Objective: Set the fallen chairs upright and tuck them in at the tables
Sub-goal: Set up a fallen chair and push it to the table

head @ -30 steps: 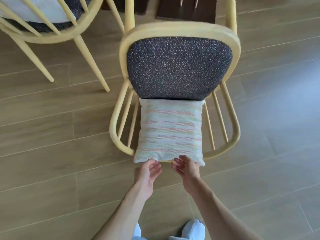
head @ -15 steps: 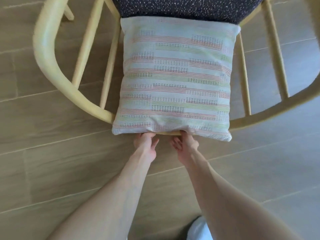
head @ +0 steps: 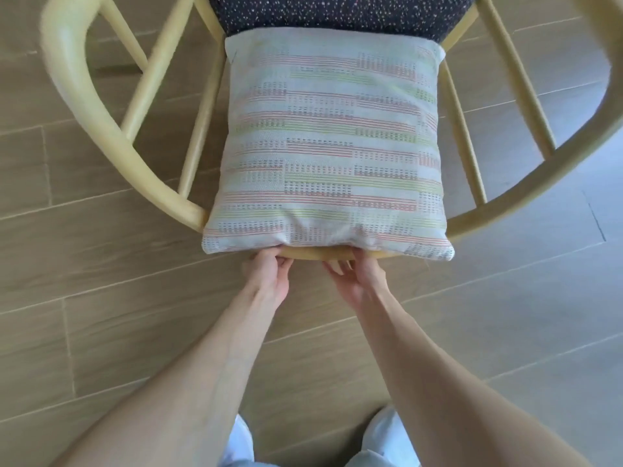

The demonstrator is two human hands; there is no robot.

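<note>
While the yellow wooden chair (head: 101, 129) lay on its back, your hands, left (head: 268, 276) and right (head: 359, 279), gripped its top rail just ahead.

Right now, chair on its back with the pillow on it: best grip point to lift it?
The curved top rail of the wooden chair, just below the striped pillow's lower edge, approached from the person's side. It is the nearest exposed bar near the wood floor. The left hand and right hand are already there, fingers curling under it.
</note>
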